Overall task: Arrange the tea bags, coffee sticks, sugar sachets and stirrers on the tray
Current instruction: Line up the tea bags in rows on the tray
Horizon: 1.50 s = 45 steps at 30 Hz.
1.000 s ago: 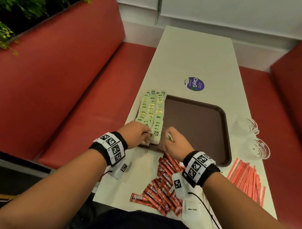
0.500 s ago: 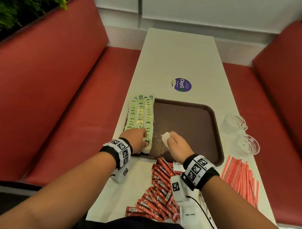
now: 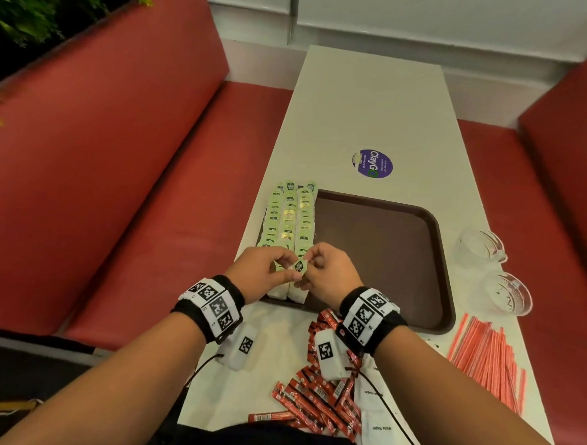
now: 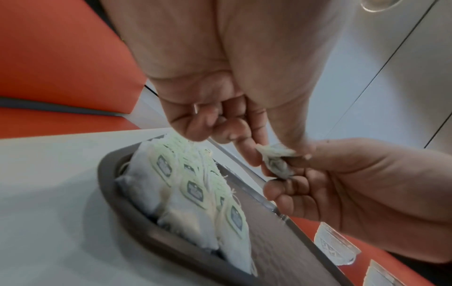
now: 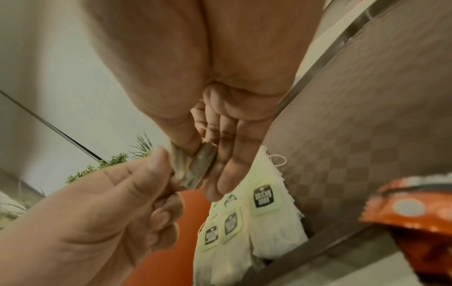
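I hold one tea bag [image 3: 299, 266] between both hands, just above the near left corner of the brown tray [image 3: 415, 233]. My left hand [image 3: 262, 274] pinches it between thumb and forefinger, the other fingers curled in toward the palm. My right hand [image 3: 327, 273] pinches the same bag from the 3 o'clock side, thumb against the first fingers; in the right wrist view those fingers [image 5: 227, 154] lie fairly straight along the bag's tag. The bag looks crumpled (its string I cannot make out).

Directly under my hands, and running toward 12 o'clock along the tray's left edge, lie the rows of tea bags [image 3: 290, 219] with pale green tags, overlapping one another. From the tea bags toward 3 o'clock the tray floor shows bare.

On the white table [image 3: 373, 102], at 6 o'clock from the tray, the red coffee sticks [image 3: 316, 399] lie in a loose heap, partly under my right wrist. White sugar sachets [image 3: 376, 428] lie just to the right of them at the table's near edge. At about 4 o'clock the striped red stirrers [image 3: 490, 359] lie bundled side by side. Two clear glass cups [image 3: 493, 269] lie at 3 o'clock, just off the tray's right rim. A round purple sticker [image 3: 374, 163] sits at 12 o'clock beyond the tray.
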Each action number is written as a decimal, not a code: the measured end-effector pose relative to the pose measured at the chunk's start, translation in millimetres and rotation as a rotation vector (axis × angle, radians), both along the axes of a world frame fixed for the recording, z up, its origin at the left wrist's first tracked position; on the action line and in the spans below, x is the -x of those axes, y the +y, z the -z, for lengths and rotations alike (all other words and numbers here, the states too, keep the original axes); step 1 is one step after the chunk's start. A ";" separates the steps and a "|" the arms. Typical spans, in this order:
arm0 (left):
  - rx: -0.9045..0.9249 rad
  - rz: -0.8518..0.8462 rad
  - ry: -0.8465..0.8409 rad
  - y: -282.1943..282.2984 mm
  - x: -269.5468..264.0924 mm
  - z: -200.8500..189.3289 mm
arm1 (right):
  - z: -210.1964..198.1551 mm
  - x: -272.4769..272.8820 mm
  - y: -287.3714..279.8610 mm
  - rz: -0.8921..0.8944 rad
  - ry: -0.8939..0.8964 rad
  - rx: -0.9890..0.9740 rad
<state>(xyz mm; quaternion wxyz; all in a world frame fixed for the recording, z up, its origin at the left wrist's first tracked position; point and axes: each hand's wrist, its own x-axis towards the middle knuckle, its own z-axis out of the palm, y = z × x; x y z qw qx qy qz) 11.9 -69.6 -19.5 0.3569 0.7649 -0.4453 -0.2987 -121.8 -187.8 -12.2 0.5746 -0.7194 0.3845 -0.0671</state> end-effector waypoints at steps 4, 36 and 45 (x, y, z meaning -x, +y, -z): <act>-0.019 0.023 -0.017 6.5 -3.6 1.0 | 4.0 -4.8 3.1 -0.019 0.017 -0.028; -0.357 0.101 -0.444 19.6 7.8 20.3 | 18.0 -2.1 8.5 -0.415 0.529 0.503; -0.241 0.050 -0.532 25.3 10.5 10.3 | 15.4 1.0 13.2 -0.417 0.548 0.516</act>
